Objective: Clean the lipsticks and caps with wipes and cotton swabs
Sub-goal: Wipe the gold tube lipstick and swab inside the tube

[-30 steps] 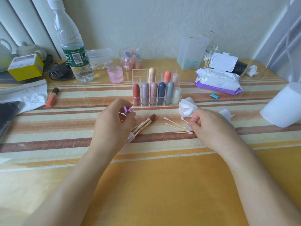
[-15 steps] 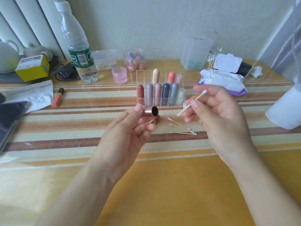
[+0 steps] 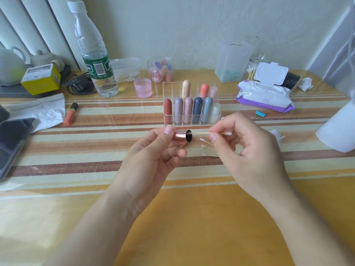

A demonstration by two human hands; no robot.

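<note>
- Holding things up off the table (image 3: pixel 192 217), my left hand (image 3: pixel 151 156) pinches the rose-gold cap (image 3: pixel 181 135) between thumb and fingertips, with its open mouth turned toward the right fingers.
- My right hand (image 3: pixel 247 150) pinches a cotton swab (image 3: pixel 201 133) between thumb and forefinger, the other fingers loosely curled. The white tip sits at the cap's mouth, just inside the rim as far as I can tell.
- I judge the task to be early: one cap's inside is being swabbed, and the tip looks clean.
- Just under the right fingertips, three spare swabs (image 3: pixel 207 146) lie on the table, untouched.
- Just beyond both sets of fingertips stands the clear organiser (image 3: pixel 172 89). It holds nine lipsticks (image 3: pixel 197 110), six in the front row and three behind, and some back compartments are empty. All are capped, and I cannot tell which have been cleaned.
- Farther beyond the right fingers, the wipes pack (image 3: pixel 265 95) lies with its lid flipped open. Behind it a glass jar (image 3: pixel 253 68) holds more swabs.
- Farther beyond the left fingers sits a pink cup (image 3: pixel 143 87), whose contents I cannot make out. Behind it a round jar (image 3: pixel 160 69) holds pastel capsule shapes.
</note>
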